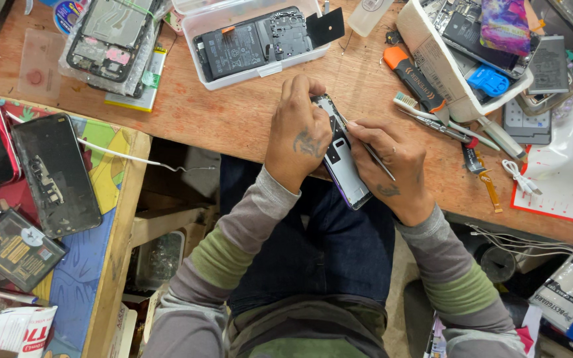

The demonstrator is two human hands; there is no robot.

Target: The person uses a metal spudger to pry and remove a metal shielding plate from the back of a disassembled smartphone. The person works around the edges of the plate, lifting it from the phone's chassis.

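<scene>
Both hands on opened phone [341, 159]: left hand [298, 136] grip clasps its edge, right hand [392, 171] grip pinches tweezers [366, 147].

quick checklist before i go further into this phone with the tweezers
1. Left hand grips the opened phone firmly: ok.
2. Right hand holds the tweezers: ok.
3. Tweezer tip on the right part: cannot tell, hidden by fingers.
4. Phone fully supported: not ok, its lower end hangs past the wooden bench edge.
5. Spare tools within reach: ok, the toothbrush lies to the right.
</scene>
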